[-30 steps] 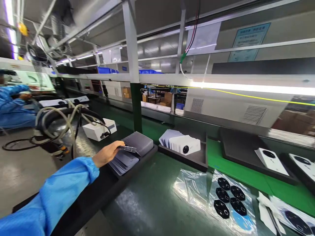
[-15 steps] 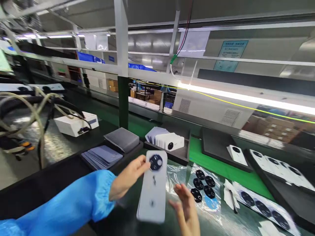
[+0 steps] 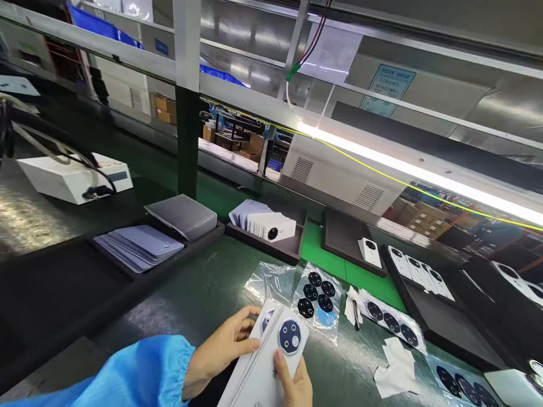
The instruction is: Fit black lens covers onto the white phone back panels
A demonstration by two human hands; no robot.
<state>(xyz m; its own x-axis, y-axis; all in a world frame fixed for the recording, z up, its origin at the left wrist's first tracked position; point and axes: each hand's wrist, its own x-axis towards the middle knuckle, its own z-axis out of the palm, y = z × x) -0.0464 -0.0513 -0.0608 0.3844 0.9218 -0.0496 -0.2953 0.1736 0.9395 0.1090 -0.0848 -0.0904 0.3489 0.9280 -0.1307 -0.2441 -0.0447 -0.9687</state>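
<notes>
White panels, at near centre over the green desk: pinches them with the fingers of left hand and right hand, nearer than the clear bag of black discs.

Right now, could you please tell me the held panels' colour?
White panels, shown best in the head view.

Green workbench, white post, glowing light strip
</notes>
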